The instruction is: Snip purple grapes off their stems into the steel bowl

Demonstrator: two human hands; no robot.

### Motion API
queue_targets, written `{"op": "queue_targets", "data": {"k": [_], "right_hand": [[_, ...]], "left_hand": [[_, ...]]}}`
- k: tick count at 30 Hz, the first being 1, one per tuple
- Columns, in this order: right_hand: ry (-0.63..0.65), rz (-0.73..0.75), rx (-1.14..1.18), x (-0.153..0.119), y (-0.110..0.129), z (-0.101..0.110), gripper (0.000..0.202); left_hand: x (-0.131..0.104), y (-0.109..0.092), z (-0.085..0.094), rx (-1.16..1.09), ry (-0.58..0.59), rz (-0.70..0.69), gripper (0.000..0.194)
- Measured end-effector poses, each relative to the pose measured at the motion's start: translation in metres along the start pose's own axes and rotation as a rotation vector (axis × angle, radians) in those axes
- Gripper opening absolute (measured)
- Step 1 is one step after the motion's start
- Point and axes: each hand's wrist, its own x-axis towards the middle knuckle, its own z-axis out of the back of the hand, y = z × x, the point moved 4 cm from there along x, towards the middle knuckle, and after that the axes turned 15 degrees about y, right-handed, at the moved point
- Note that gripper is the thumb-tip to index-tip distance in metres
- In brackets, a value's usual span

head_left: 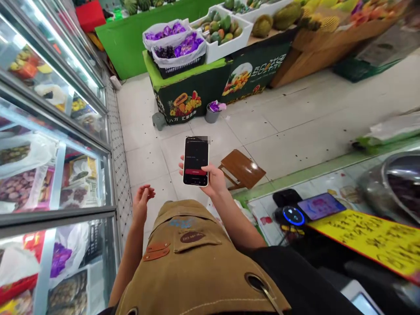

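My right hand (215, 178) is wrapped round a smartphone (197, 153) in a pale case, held upright in front of me. Its thumb lies over the lower right of the dark screen, next to a red bar, and fingertips show at the phone's left edge. To the left and lower, my left hand (143, 195) hangs in the air with its fingers loosely bent and apart, holding nothing. A brown apron (197, 271) covers my front, below both hands.
A brown wooden stool (244, 168) stands on the tiled floor. Glass-door fridges (113, 175) line the left. Ahead is a fruit stand (193, 94) with a small grey bin (212, 114) before it. On the right counter sit a payment device (293, 215) and a yellow sign (367, 240).
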Motion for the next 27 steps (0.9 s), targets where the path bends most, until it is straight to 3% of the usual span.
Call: {"op": "queue_targets", "data": {"k": [3,6,9,12,16,19,21,24,27], "right_hand": [[0.015,0.041,-0.033,0.051,0.058,0.027,0.06],[0.006,0.099,-0.082,0.095,0.109,0.065,0.064],[-0.031,0.167,-0.128,0.141,0.159,0.111,0.065],[-0.124,0.24,-0.172,0.186,0.218,0.156,0.055],[-0.367,0.276,-0.101,0.231,0.308,0.208,0.04],[-0.539,0.289,0.011,0.248,0.374,0.246,0.05],[-0.606,0.345,0.076,0.252,0.415,0.275,0.052],[-0.637,0.47,0.148,0.25,0.473,0.329,0.049],[-0.643,0.582,0.129,0.242,0.53,0.397,0.04]], "left_hand": [[0.085,-0.022,-0.04,-0.045,-0.009,-0.09,0.057],[0.18,-0.021,-0.093,-0.059,0.063,-0.06,0.055],[0.277,-0.016,-0.153,-0.021,0.185,0.031,0.062],[0.37,-0.029,-0.223,0.032,0.313,0.08,0.069],[0.482,-0.073,-0.342,0.133,0.55,0.039,0.067],[0.552,-0.103,-0.442,0.242,0.782,-0.02,0.062],[0.593,-0.11,-0.507,0.305,0.92,-0.049,0.058],[0.646,-0.096,-0.597,0.362,1.072,-0.061,0.053],[0.69,-0.058,-0.681,0.384,1.123,-0.011,0.052]]}}
